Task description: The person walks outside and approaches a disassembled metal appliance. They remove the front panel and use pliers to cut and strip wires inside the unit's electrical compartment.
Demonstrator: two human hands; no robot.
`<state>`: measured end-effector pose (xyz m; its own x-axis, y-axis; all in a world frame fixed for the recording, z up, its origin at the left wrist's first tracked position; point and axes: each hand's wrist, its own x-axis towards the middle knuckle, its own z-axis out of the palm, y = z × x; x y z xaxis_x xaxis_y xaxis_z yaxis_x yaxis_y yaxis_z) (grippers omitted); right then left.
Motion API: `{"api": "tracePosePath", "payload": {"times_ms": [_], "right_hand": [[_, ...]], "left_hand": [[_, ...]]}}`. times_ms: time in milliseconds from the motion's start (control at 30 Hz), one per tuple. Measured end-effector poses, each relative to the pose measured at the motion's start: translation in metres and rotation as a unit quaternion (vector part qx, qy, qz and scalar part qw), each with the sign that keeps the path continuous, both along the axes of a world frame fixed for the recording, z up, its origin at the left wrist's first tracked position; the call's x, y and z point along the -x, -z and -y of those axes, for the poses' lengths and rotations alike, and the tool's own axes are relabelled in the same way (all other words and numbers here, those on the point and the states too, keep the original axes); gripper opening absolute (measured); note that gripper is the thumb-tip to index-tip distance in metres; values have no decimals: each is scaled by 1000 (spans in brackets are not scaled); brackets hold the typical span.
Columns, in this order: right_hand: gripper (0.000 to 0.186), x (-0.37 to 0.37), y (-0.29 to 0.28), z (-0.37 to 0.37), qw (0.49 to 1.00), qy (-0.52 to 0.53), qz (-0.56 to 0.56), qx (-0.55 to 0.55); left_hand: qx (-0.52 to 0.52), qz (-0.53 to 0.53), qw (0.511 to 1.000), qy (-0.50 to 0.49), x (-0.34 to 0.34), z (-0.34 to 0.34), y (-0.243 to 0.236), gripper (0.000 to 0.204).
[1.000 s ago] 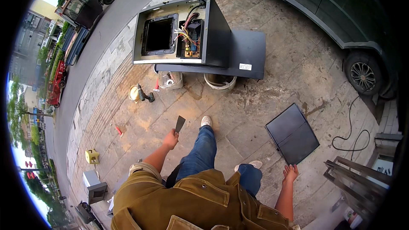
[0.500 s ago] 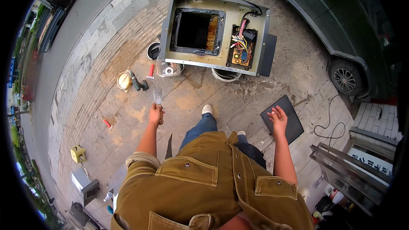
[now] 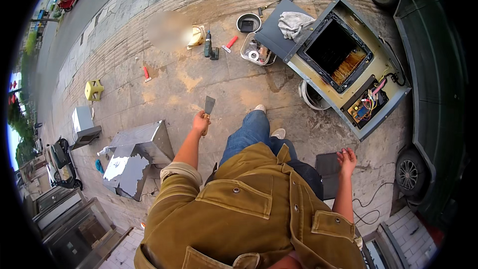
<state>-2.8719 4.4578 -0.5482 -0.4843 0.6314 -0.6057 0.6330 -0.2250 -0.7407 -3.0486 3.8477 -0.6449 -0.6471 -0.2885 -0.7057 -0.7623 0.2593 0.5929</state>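
Out on the stained paving point(image 3: 174, 89), I had the left hand point(image 3: 200, 123) ahead of the body, its fingers wrapped around the handle of a scraper point(image 3: 209, 104), the broad blade edge pointing away. The right hand point(image 3: 347, 162) hung out on the other side, fingers loosely bent and released, near the edge of a dark flat panel point(image 3: 326, 164) on the ground; I could not tell how high the palm was. Between the blade and a cordless drill point(image 3: 208, 45) farther out, I saw a wide stretch of paving, with a red-handled tool point(image 3: 231, 43) lying near the drill. To the left, a metal box point(image 3: 155, 140) with a torn covering sat near the left forearm point(image 3: 186, 149), so room looked tighter there; a yellow stool point(image 3: 93, 90) stood well apart beyond it. To the right, a white bucket point(image 3: 307, 94) partly showed under the edge of an open metal housing point(image 3: 311, 72), whose outer corner came up to the side of a green vehicle point(image 3: 435, 94) in my view; I could not judge the gap between those 2.
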Motion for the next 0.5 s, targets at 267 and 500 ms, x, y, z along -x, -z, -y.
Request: {"api": "tracePosePath", "payload": {"times_ms": [267, 500], "right_hand": [[41, 91, 20, 44, 1000, 9, 1, -21], [49, 137, 32, 127, 983, -78, 154, 63]], "left_hand": [[52, 102, 993, -14, 47, 103, 61, 48], [168, 160, 954, 190, 125, 171, 31, 52]]}}
